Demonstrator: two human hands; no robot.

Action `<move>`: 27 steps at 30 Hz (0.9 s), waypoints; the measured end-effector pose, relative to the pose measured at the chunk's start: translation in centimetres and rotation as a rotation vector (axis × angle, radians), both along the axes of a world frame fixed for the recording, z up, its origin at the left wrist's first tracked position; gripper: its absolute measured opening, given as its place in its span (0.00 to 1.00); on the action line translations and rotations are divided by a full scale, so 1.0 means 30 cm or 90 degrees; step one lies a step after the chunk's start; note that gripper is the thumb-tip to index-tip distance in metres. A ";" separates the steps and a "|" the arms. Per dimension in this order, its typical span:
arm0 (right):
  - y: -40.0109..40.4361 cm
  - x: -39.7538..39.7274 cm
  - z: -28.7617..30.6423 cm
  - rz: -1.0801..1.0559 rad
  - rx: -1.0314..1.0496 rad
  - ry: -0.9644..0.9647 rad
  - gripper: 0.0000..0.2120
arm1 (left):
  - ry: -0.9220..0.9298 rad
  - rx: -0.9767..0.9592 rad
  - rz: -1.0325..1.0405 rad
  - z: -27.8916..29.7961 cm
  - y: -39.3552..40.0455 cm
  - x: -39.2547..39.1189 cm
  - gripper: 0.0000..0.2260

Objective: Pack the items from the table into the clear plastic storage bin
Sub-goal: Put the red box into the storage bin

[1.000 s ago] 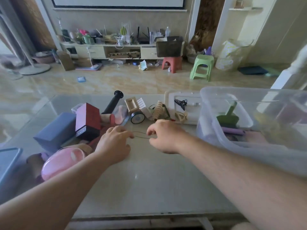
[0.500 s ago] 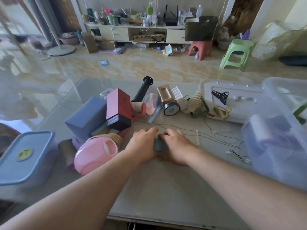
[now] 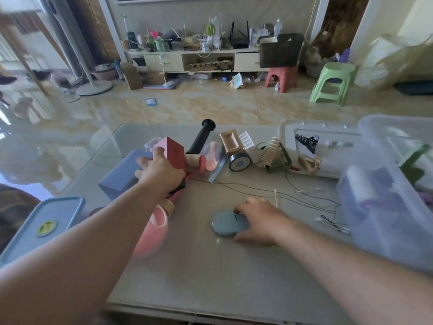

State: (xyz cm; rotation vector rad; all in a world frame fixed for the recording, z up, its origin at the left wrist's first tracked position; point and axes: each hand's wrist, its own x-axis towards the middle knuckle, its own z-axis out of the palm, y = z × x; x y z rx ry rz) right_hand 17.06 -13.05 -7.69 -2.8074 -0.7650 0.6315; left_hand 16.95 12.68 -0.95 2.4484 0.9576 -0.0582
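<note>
No writing here can be read. The round yellow-green sticker (image 3: 46, 227) on the light blue plastic lid (image 3: 28, 233) bears a mark too blurred to make out, and the dark print on the red rectangular box (image 3: 174, 154) is likewise illegible.

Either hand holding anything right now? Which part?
Left hand grips the red box by its near left side. Right hand holds the flat blue-grey oval case at its right end, on the table.
</note>
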 end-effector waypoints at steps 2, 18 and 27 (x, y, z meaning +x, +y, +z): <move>-0.012 -0.004 0.010 0.003 0.002 0.000 0.36 | -0.014 0.000 -0.004 -0.060 -0.028 -0.009 0.42; -0.395 -0.172 0.713 0.019 0.178 -0.335 0.26 | -0.410 -0.130 -0.268 0.303 -0.405 -0.020 0.28; -1.171 -0.007 0.671 -0.202 -0.146 -0.216 0.31 | -0.364 -0.294 -0.574 0.454 -1.162 -0.006 0.22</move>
